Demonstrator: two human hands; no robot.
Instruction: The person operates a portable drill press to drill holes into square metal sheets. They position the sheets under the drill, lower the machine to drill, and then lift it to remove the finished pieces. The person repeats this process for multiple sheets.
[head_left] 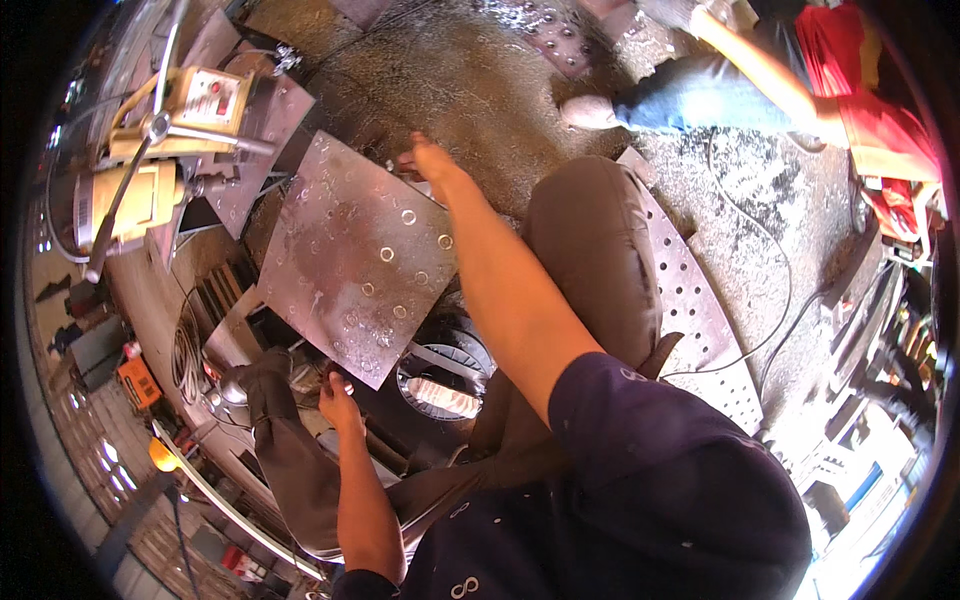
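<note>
A square steel plate [330,240], its worn grey-brown surface marked with several small rings, lies tilted in front of me. At its far right edge is my right hand [430,160], fingers curled in against the rim with the arm stretched out over my knee. My left hand [340,405] is closed beside the plate's near left edge, close to the near corner. What its fingers hold is too small and dark to make out. Below the near corner sits a round black ribbed piece [445,365] with a pale wrapped bundle [443,397] in it.
To the left stands a yellow drilling machine [205,105] with long lever handles. A perforated metal sheet [690,300] lies to the right of my knee, cables [780,250] crossing the floor by it. Another person [720,90] in red and jeans is at the far right. An orange box [138,383] stands left.
</note>
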